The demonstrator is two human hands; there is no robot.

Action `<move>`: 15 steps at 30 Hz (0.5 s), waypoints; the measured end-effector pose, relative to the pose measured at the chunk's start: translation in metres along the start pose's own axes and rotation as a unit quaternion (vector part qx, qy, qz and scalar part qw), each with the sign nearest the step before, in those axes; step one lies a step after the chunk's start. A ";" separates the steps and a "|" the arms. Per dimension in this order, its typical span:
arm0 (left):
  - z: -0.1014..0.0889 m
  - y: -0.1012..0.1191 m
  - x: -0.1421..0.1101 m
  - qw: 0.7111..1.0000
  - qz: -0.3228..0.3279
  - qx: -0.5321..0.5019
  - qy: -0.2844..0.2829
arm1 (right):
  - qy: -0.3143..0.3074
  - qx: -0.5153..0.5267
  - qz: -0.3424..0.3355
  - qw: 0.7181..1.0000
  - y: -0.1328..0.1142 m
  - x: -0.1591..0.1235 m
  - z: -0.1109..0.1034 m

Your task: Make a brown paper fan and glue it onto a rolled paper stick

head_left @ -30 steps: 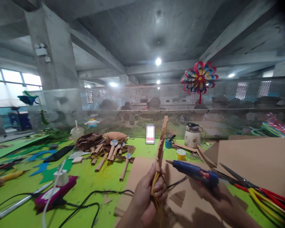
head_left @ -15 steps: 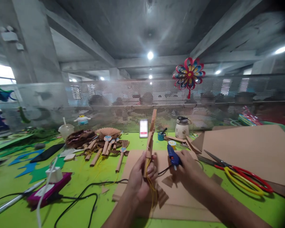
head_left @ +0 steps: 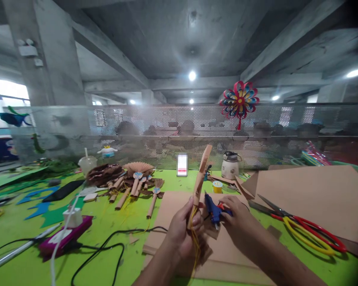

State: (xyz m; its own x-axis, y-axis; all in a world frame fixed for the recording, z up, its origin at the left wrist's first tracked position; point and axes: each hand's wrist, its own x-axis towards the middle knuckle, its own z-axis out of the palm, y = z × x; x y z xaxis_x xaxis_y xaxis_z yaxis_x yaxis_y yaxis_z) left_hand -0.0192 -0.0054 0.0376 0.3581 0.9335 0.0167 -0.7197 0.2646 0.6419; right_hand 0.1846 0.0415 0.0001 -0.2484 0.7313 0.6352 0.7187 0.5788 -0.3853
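My left hand point(head_left: 186, 228) is closed round a brown paper fan point(head_left: 198, 188), its rolled handle in my fingers and its folded strip tilted upward. Yellow strings point(head_left: 196, 248) hang from the handle over my palm. Just to the right, my right hand point(head_left: 234, 216) has its fingers on the red trigger and grip of a blue hot glue gun point(head_left: 213, 210). The gun is low over the brown cardboard point(head_left: 173, 206), nozzle pointing away from me; whether it rests on the board I cannot tell. Scraps of brown paper lie partly hidden beneath my hands.
Large scissors point(head_left: 307, 234) lie at the right by a brown sheet point(head_left: 313, 194). Several small paper fans point(head_left: 137, 180) are heaped left of centre. A purple power strip point(head_left: 65, 240) and black cable point(head_left: 116, 234) lie front left. A jug point(head_left: 230, 167) and yellow-sided tub point(head_left: 217, 187) stand behind.
My right hand has brought the glue gun leftward and down, turning it from pointing left to pointing away. My left hand still holds the fan. The camera view has shifted somewhat.
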 end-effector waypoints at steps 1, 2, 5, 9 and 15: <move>0.001 -0.001 0.000 1.000 0.003 0.003 0.005 | 0.008 0.018 -0.014 1.000 -0.003 0.002 -0.003; 0.002 -0.003 0.000 1.000 0.005 0.009 0.012 | 0.017 0.039 -0.026 0.999 -0.006 0.005 -0.005; 0.005 -0.007 -0.001 0.998 0.012 0.040 0.048 | 0.050 0.114 -0.023 0.992 -0.017 0.011 -0.012; 0.006 -0.015 -0.002 0.990 0.035 0.119 0.073 | 0.059 0.253 0.008 0.966 -0.030 0.011 -0.021; 0.005 -0.025 0.000 0.972 0.031 0.222 0.071 | 0.008 0.490 0.121 0.863 -0.042 0.011 -0.036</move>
State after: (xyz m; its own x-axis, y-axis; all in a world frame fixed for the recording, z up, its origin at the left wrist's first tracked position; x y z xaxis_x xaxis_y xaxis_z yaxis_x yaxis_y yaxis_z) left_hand 0.0019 -0.0130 0.0259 0.2141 0.9766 -0.0190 -0.3983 0.1051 0.9112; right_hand 0.1752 0.0128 0.0476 -0.1525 0.8731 0.4631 -0.1481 0.4431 -0.8841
